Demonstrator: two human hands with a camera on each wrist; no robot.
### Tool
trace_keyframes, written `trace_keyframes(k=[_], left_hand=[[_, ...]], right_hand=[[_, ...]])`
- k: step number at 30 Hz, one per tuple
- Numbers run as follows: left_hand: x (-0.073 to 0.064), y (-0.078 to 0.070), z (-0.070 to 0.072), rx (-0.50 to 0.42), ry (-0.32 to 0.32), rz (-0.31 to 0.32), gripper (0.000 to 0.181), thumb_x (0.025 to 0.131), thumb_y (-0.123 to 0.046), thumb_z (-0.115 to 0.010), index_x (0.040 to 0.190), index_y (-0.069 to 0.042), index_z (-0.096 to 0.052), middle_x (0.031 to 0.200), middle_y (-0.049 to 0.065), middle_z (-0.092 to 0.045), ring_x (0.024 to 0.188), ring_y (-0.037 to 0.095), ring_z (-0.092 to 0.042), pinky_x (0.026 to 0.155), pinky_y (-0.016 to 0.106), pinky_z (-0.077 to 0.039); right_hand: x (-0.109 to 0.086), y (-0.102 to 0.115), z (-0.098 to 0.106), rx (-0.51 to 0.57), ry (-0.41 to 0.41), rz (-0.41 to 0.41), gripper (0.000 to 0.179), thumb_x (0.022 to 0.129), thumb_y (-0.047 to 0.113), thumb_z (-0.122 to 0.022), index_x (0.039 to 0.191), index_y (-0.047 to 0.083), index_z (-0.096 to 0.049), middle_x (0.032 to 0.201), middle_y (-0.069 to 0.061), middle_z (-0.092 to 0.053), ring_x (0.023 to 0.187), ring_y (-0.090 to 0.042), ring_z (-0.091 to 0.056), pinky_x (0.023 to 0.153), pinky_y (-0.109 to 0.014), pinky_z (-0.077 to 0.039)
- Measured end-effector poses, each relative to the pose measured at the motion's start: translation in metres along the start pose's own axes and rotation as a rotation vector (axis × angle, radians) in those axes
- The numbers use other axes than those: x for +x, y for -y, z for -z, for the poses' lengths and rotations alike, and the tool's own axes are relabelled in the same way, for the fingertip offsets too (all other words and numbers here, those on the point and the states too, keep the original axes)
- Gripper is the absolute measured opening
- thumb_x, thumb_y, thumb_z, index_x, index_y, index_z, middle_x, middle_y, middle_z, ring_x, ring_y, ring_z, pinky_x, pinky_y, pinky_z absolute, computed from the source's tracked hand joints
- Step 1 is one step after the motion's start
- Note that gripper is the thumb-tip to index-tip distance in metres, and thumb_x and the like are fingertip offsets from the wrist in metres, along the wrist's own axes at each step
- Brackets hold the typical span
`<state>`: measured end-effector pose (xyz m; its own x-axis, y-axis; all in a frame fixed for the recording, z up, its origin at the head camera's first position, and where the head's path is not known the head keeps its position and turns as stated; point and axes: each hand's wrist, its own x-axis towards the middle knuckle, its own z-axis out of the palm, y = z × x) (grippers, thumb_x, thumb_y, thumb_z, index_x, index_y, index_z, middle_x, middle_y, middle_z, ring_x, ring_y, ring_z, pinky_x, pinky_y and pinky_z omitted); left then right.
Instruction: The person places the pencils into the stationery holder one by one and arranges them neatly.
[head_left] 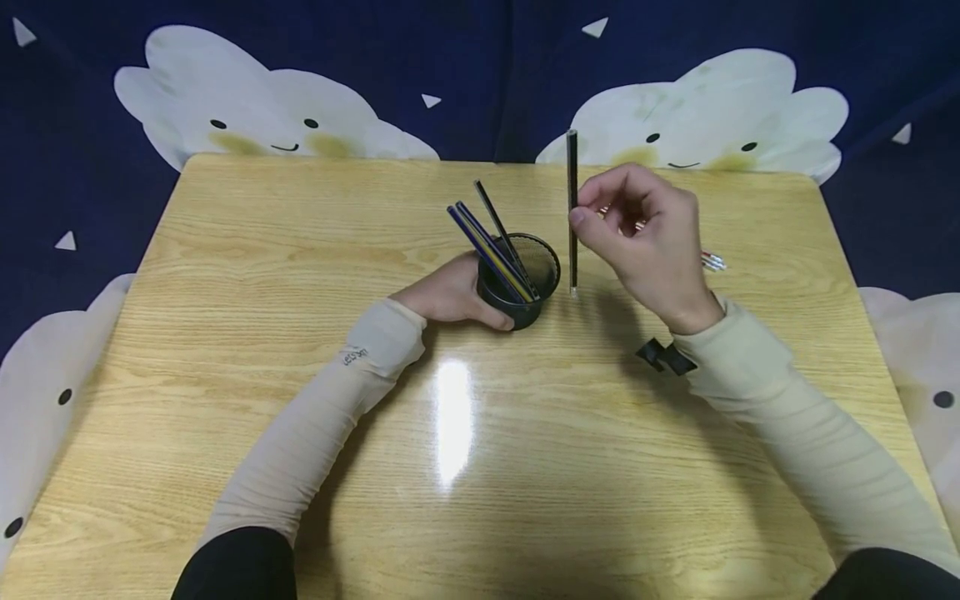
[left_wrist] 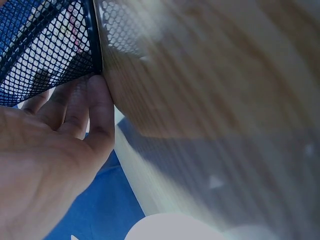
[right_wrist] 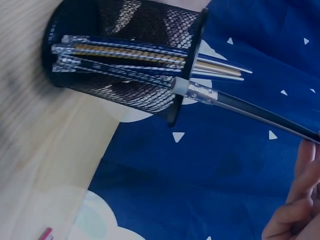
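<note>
A black mesh pencil cup (head_left: 534, 312) stands on the table, with my left hand (head_left: 448, 290) gripping its left side, thumb in front. In the left wrist view, fingers (left_wrist: 100, 107) rest against the mesh near the cup's base. Several pencils (right_wrist: 130, 54), blue, yellow and black, lean inside with their eraser ends at the bottom. To the right of the cup, my right hand (head_left: 654, 237) pinches a black pencil (head_left: 573, 167) between thumb and fingertips. That pencil is upright, its white eraser (right_wrist: 180, 86) pointing down, and overlaps the cup's rim in the right wrist view.
More pencils (head_left: 712, 261) lie on the wooden table (head_left: 285, 375), mostly hidden behind my right hand. A black piece (head_left: 666, 357) sits by the right cuff. Behind the table's far edge hangs a dark blue curtain (head_left: 495, 75) with white clouds.
</note>
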<state>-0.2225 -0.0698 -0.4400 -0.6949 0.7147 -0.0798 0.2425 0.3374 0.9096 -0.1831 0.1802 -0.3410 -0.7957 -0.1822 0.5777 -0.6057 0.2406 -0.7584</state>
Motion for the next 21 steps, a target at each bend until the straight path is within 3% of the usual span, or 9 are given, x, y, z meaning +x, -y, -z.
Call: trace_keyframes(k=[7,14,18,21], left_hand=[[0.001,0.0,-0.001,-0.03,0.002,-0.007,0.078,0.077,-0.004,-0.096,0.146,-0.003,-0.061,0.135,0.006,-0.071,0.129,0.018,-0.062,0.119,0.033,-0.039],[0.002,0.002,-0.001,-0.049,0.005,-0.03,0.074,0.076,-0.003,-0.095,0.143,-0.002,-0.063,0.131,0.005,-0.072,0.124,0.018,-0.064,0.116,0.033,-0.042],[0.002,0.002,0.0,-0.051,0.007,-0.033,0.07,0.077,-0.004,-0.095,0.14,-0.004,-0.065,0.13,0.005,-0.072,0.124,0.018,-0.064,0.116,0.032,-0.042],[0.002,0.002,0.0,-0.05,0.014,-0.035,0.066,0.078,-0.005,-0.094,0.138,-0.004,-0.066,0.129,0.005,-0.073,0.123,0.018,-0.064,0.115,0.033,-0.042]], right_hand=[[0.012,0.001,-0.01,0.04,-0.038,0.063,0.02,0.095,0.01,-0.074,0.099,-0.009,-0.073,0.088,-0.001,-0.073,0.058,-0.011,-0.045,0.054,-0.022,-0.034],[0.02,-0.003,-0.023,0.053,-0.012,0.099,0.019,0.095,0.008,-0.075,0.1,-0.01,-0.073,0.089,0.0,-0.074,0.056,-0.009,-0.045,0.051,-0.021,-0.032],[0.02,-0.006,-0.028,0.041,0.029,0.082,0.017,0.096,0.006,-0.077,0.1,-0.01,-0.072,0.09,-0.008,-0.074,0.055,-0.01,-0.048,0.05,-0.021,-0.035],[0.018,-0.009,-0.032,0.013,0.046,0.047,0.013,0.094,0.004,-0.078,0.098,-0.008,-0.074,0.089,-0.006,-0.075,0.054,-0.011,-0.049,0.05,-0.021,-0.036]])
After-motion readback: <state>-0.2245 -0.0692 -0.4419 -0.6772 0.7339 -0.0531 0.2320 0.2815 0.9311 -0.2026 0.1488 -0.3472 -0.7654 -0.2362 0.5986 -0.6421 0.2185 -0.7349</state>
